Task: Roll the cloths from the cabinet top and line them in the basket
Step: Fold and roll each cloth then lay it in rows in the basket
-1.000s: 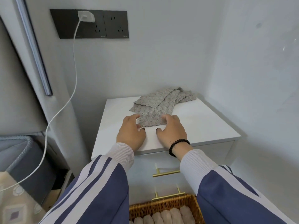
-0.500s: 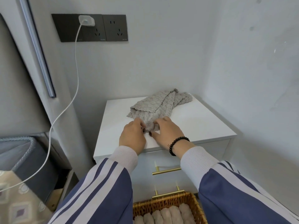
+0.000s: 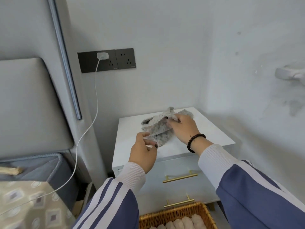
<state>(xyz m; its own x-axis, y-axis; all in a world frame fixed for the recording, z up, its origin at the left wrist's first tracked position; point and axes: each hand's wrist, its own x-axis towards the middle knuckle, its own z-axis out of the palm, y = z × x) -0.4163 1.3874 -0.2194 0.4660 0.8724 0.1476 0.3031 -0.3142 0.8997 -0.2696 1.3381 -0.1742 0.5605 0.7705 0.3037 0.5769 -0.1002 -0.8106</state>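
A grey textured cloth (image 3: pixel 158 129) hangs lifted a little above the white cabinet top (image 3: pixel 206 131). My left hand (image 3: pixel 143 151) pinches its near lower corner. My right hand (image 3: pixel 183 128) grips its upper far edge, with a black bead bracelet on that wrist. More grey cloth (image 3: pixel 188 113) lies behind my right hand at the back of the top. The wicker basket (image 3: pixel 171 214) stands on the floor in front of the cabinet and holds several rolled beige cloths (image 3: pixel 184 223) side by side.
The cabinet has two drawers with gold handles (image 3: pixel 179 176). Walls close in behind and on the right. A white charger cable (image 3: pixel 92 123) hangs from a black wall socket (image 3: pixel 107 60) down to the left. A grey bed headboard (image 3: pixel 29 104) and patterned bedding (image 3: pixel 24 204) fill the left.
The cloth was lying on the cabinet top with both hands at its near edge; now both hands have lifted it and drawn apart. The view has tilted up and right.
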